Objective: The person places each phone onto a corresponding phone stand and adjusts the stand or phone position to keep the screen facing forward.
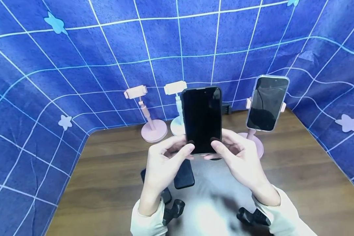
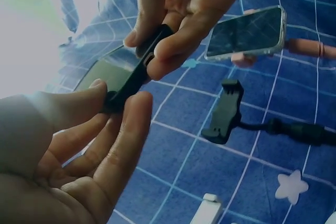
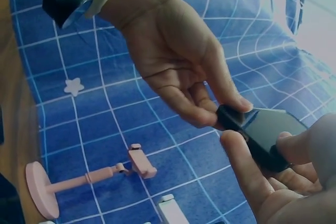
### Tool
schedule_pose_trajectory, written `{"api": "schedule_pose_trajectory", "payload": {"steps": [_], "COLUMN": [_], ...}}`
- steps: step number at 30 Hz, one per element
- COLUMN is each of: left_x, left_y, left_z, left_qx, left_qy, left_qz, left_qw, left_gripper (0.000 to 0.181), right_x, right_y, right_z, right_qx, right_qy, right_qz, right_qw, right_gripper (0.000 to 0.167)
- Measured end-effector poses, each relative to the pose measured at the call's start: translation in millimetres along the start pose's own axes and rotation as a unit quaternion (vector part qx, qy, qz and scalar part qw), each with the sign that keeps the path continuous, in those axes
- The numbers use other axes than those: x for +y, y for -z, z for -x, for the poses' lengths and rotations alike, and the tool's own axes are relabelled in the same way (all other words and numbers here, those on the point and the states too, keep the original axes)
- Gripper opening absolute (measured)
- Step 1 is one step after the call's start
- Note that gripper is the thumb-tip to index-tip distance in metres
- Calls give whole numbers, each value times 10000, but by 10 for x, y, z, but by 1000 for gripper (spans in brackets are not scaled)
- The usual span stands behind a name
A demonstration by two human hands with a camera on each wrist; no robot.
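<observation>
A black smartphone point(image 1: 203, 118) is held upright above the table, its dark screen toward the head camera. My left hand point(image 1: 165, 164) pinches its lower left corner, thumb in front and fingers behind. At the lower right corner my right hand point(image 1: 243, 160) pinches it the same way. In the left wrist view the phone point(image 2: 118, 74) appears edge-on between both hands. Behind it stand a pink phone stand point(image 1: 148, 114) and a white phone stand point(image 1: 178, 108), partly hidden. To the right, another phone point(image 1: 267, 103) sits clamped in a pink stand point(image 1: 256, 144).
Two dark phones lie on the table point(image 1: 106, 170) by my left forearm; one phone point(image 1: 184, 175) is partly covered by the hand. A black stand's clamp point(image 2: 226, 111) rises behind the held phone. A blue gridded cloth point(image 1: 112, 42) surrounds the table's back and sides.
</observation>
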State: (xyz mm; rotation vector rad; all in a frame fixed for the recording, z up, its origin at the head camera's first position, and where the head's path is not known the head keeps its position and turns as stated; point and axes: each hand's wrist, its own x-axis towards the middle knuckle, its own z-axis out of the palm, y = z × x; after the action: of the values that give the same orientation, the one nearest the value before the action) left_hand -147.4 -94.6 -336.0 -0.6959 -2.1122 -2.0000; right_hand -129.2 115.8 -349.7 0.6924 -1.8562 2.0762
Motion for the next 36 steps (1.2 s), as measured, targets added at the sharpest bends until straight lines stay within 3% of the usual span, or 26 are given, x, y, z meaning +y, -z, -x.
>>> {"api": "schedule_pose_trajectory", "payload": {"steps": [9,17,28,36], "left_x": [58,93,84,-10], "left_y": [-38,-84,-133,-223], "left_z": [37,103,39,-29], "left_qx": [218,92,88,295], "left_qy": [67,229,111,205], "left_qz": [18,230,188,492], "left_qw": [9997,9994,9997,9981], "left_gripper": [24,27,25,25], "right_x": [-48,-90,-114,19], "right_y": [-9,-12,48,94], "right_z": [9,65,30,-41], "right_qx": [133,155,344,48], "right_qy": [-122,-159,33,70], "right_qz": [309,230,495,-283], "right_qw": [9994,9995,9982,9996], "right_gripper": [31,30,29,32]}}
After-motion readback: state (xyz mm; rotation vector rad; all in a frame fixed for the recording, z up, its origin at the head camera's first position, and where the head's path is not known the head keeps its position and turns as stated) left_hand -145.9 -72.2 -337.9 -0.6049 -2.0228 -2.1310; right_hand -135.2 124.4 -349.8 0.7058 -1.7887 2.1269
